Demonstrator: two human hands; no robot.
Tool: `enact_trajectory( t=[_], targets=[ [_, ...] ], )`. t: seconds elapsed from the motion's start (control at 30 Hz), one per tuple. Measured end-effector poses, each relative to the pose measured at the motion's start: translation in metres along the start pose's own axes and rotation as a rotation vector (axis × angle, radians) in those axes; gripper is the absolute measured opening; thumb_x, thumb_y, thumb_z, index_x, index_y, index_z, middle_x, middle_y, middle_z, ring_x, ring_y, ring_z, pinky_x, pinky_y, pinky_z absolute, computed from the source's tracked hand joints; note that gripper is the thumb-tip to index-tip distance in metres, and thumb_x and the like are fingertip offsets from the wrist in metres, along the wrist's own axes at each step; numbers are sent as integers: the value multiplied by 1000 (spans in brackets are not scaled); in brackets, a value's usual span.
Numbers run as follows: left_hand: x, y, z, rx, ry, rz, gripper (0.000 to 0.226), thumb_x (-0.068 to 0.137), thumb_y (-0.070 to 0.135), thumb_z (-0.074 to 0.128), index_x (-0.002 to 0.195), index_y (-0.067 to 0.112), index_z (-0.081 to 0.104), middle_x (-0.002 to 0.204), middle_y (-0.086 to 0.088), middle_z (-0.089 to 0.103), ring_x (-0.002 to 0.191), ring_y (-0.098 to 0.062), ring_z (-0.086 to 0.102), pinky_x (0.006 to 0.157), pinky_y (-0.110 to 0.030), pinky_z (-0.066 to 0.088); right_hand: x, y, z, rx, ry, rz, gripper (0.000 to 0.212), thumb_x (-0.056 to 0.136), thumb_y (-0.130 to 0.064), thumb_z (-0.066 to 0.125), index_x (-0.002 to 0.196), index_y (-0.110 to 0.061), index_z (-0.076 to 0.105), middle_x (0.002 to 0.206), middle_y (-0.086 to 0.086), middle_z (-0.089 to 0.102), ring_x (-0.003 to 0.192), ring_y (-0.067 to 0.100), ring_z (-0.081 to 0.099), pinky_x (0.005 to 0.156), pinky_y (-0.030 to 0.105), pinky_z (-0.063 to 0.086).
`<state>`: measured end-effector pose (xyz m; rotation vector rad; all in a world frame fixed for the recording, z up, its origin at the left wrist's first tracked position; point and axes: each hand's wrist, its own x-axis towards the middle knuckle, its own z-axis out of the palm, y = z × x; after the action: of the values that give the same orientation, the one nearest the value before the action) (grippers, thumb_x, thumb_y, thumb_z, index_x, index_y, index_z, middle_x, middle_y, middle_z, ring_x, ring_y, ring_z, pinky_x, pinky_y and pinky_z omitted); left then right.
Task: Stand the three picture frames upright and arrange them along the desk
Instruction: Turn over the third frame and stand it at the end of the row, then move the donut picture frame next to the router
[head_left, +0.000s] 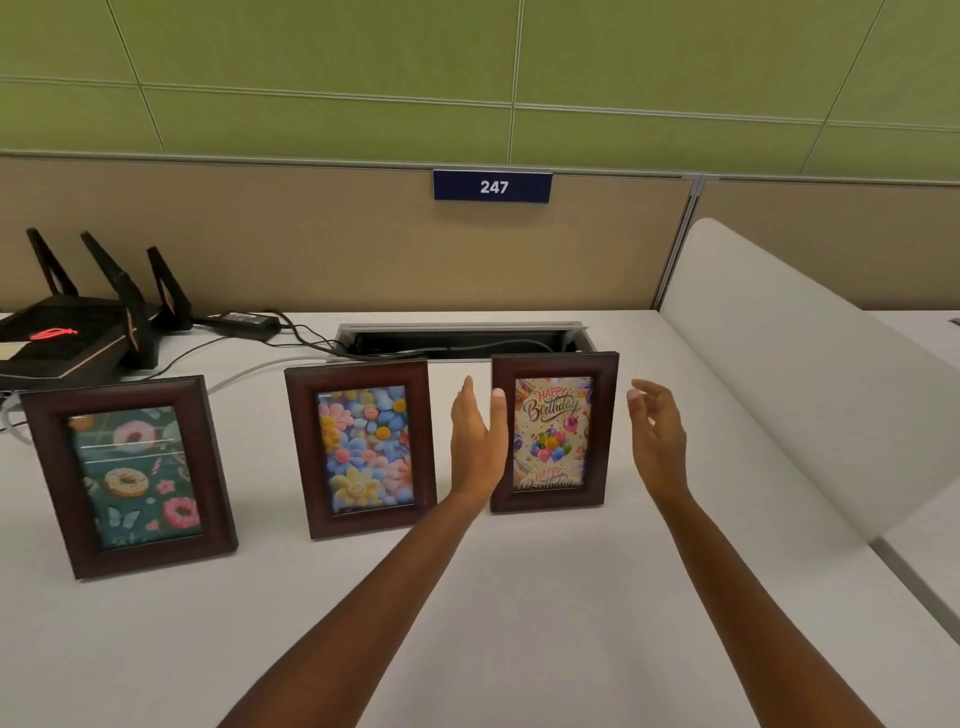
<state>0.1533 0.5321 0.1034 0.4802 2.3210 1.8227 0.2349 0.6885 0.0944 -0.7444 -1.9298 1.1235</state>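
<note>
Three dark wooden picture frames stand upright in a row on the white desk (519, 623). The doughnut frame (130, 475) is at the left, the flower frame (363, 449) in the middle, the birthday frame (553, 431) at the right. My left hand (478, 441) hovers open beside the birthday frame's left edge, its thumb over that edge; whether it touches is unclear. My right hand (657, 434) is open a little to the right of the frame, apart from it. Neither hand holds anything.
A black router (83, 332) with upright antennas sits at the back left, with a power brick (244, 319) and cables beside it. An open cable tray (462, 340) lies behind the frames. A white divider (779, 374) bounds the desk on the right; a beige partition stands behind.
</note>
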Motion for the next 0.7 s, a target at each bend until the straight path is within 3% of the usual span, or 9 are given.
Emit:
enact_trajectory(
  t=[0.1,0.2,0.3,0.37,0.5,0.6,0.7],
  targets=[
    [-10,9,-4,50,50,121,55,96,25,40,145,16,16,156,-7,17,144,-22,16,116,-35,21,0,-25,0,-42,48,-112,32,97,-23,37,122,-6,48,126,16,54,116,25,50,90,23,38],
    [-18,18,-13,70,62,279,53,96,21,41,144,17,18,156,-6,18,145,-19,14,115,-30,19,-3,-49,8,-39,27,-221,31,97,-21,36,120,-6,49,122,16,54,106,14,49,78,2,37],
    [-21,27,-29,128,63,443,52,96,19,41,144,17,21,156,-5,18,144,-16,15,113,-25,16,-8,-74,23,-24,-14,-308,31,97,-20,37,121,-6,50,122,16,55,104,9,46,75,-9,34],
    [-20,30,-42,189,92,524,52,94,20,40,143,16,23,155,-6,20,144,-16,16,114,-26,17,-16,-89,36,-16,-48,-349,32,97,-20,38,124,-7,49,125,14,54,110,11,47,80,-6,34],
    [-14,29,-76,245,177,570,53,92,18,40,142,11,26,154,-10,22,144,-20,15,115,-29,16,-35,-115,67,14,-135,-408,37,96,-21,40,130,-8,44,133,13,50,125,19,44,99,20,33],
    [-11,22,-104,261,243,578,53,91,19,38,142,9,26,154,-12,22,142,-15,8,116,-30,13,-51,-128,91,18,-205,-422,42,96,-24,40,136,-13,37,141,9,43,130,15,38,103,21,28],
    [-8,11,-133,302,284,584,52,92,16,40,142,9,25,154,-12,21,140,-13,5,117,-34,12,-70,-140,116,42,-263,-428,43,96,-23,41,138,-14,34,144,7,40,132,14,35,102,12,23]
  ],
)
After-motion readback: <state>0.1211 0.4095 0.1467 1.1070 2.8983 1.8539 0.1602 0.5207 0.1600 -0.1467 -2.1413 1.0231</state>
